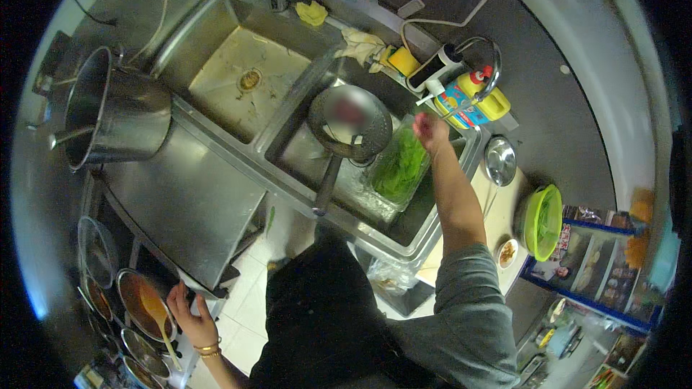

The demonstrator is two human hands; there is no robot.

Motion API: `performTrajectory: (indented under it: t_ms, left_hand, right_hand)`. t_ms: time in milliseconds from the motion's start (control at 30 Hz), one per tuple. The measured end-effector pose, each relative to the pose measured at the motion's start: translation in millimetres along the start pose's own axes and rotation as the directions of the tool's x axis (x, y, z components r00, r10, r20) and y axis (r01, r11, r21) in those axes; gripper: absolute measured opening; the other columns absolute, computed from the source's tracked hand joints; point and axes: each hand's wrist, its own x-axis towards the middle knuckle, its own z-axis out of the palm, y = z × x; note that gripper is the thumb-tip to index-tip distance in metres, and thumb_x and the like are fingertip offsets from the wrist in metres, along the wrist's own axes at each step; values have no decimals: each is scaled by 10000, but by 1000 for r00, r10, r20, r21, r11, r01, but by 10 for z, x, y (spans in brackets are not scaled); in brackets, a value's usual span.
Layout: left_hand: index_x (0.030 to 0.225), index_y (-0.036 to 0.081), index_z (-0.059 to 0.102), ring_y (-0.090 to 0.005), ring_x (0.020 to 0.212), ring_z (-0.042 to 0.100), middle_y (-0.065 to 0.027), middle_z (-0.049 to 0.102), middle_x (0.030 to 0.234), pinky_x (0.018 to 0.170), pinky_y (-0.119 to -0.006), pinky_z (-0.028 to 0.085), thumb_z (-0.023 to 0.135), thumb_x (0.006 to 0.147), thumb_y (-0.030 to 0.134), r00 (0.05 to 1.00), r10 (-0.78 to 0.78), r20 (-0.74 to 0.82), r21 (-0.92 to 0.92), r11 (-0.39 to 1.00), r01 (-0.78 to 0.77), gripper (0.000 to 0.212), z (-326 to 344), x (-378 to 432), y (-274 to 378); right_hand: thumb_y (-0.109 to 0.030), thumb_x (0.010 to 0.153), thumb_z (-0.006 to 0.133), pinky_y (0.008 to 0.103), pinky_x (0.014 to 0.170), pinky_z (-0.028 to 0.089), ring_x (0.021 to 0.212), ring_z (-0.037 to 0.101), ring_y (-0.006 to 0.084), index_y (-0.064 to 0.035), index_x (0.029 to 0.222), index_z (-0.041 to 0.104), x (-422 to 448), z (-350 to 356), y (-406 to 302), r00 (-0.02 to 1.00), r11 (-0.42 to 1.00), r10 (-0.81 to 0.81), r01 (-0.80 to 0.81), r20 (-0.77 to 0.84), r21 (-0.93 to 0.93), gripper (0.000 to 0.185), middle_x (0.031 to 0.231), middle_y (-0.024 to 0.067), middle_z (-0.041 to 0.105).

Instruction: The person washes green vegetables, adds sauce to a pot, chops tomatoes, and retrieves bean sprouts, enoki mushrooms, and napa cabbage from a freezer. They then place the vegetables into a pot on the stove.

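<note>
My right hand (pixel 431 131), its fingers curled, is over the right sink basin beside the faucet (pixel 489 84); whether it touches or holds anything is unclear. Below it, a clear plastic container holds green leafy vegetables (pixel 403 167). Left of that container, a long-handled perforated metal strainer (pixel 378 135) rests at the basin, its contents blurred. At lower left my left hand (pixel 192 316), wearing gold-coloured bracelets, has its fingers apart and nothing visible in it. It is beside a round pot (pixel 125 286) of orange-brown sauce with a ladle (pixel 154 308) in it.
A large steel pot (pixel 135 119) stands left of the left sink basin (pixel 216 81). Behind the right basin are a sponge (pixel 403 61) and a yellow detergent bottle (pixel 494 105). A metal ladle (pixel 500 159), green basket (pixel 550 221) and small bowl (pixel 507 254) are at right.
</note>
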Motion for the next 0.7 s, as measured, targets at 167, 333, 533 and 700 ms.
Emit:
performTrajectory:
  t_ms: [167,333,533,700]
  left_hand:
    - [1141,9,548,-353,1034,501,-171,506,1105,898,-400,411,604,791,87,977,137,166,91,984,-153,362,633,392,765]
    - [1074,22,573,-349,967,542,-181,544,1050,844,-373,454,629,754,47,925,201,322,-113,978,-173,326,1392,586,1454]
    - [1040,48,585,-339,962,563,-160,575,1016,836,-391,475,614,777,119,676,343,652,-301,936,-184,274,2563,672,2172]
    - [1078,59,574,-327,927,563,-161,570,1041,826,-384,469,574,818,178,603,298,740,-309,947,-88,286,3780,467,2256]
  right_hand:
    - [-181,888,514,252,541,473,599,527,138,-70,841,549,48,394,-722,966,986,-57,14,252,167,125,711,28,564]
    - [-239,824,609,403,740,433,788,546,172,-128,865,567,143,34,-478,996,990,71,-64,56,-125,126,775,1,572]
    - [-239,831,594,464,928,310,1015,492,219,-132,938,538,332,168,-500,983,976,182,-178,22,-128,162,1046,67,565]
    - [-274,872,562,387,828,452,1018,563,210,-112,1025,555,96,228,-794,954,976,219,-215,206,-45,222,1067,85,603]
